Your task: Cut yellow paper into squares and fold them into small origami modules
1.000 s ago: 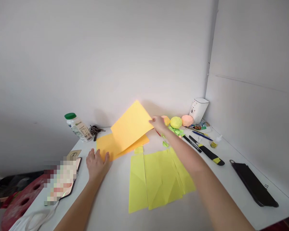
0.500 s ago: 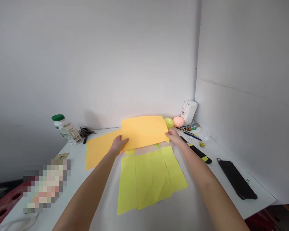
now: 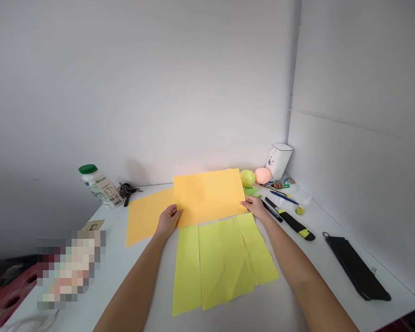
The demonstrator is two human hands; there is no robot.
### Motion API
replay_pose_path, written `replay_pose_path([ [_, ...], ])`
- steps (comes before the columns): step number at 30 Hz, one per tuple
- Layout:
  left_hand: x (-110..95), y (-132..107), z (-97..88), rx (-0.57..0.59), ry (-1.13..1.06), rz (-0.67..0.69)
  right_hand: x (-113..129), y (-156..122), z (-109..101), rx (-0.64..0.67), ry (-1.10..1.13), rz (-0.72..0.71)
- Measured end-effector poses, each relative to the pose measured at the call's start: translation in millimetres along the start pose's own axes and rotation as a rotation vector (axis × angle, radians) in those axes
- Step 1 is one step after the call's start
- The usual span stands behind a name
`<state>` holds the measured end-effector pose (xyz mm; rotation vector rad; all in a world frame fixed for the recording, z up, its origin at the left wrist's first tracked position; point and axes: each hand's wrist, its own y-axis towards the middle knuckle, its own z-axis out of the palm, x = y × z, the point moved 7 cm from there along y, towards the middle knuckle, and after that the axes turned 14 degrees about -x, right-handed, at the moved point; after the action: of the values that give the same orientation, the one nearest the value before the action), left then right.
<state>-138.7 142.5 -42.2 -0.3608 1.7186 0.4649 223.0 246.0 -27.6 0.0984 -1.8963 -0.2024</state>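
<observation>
An orange sheet of paper (image 3: pixel 210 196) is held by its two side edges above the back of the table. My left hand (image 3: pixel 168 220) pinches its lower left edge, and my right hand (image 3: pixel 254 206) grips its lower right corner. Just in front lie yellow-green paper pieces (image 3: pixel 224 263), side by side, some creased and overlapping. A second orange sheet (image 3: pixel 147 216) rests on the table to the left, partly behind the held one. Beyond my right hand are a yellow-green paper ball (image 3: pixel 248 178) and a peach-coloured ball (image 3: pixel 263 175).
On the right lie a utility knife (image 3: pixel 293 224), a black marker (image 3: pixel 272 211), a blue pen (image 3: pixel 284 198), a small yellow-labelled bottle (image 3: pixel 299 210) and a black case (image 3: pixel 356 267). A white container (image 3: pixel 279 161) stands in the corner. Leftward are a green-capped bottle (image 3: pixel 102 186) and keys (image 3: pixel 127 191).
The orange sheet has come down slightly toward me and looks flatter, both hands still on it. The view has shifted a little, so more of the green scraps and the marker shows.
</observation>
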Motion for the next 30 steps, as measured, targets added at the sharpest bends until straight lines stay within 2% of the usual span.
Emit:
replay_pose_path([
  [30,12.5,4.7,-5.3,-0.008,-0.003,-0.002,0.0,-0.1,-2.1,-0.01,-0.043,-0.093],
])
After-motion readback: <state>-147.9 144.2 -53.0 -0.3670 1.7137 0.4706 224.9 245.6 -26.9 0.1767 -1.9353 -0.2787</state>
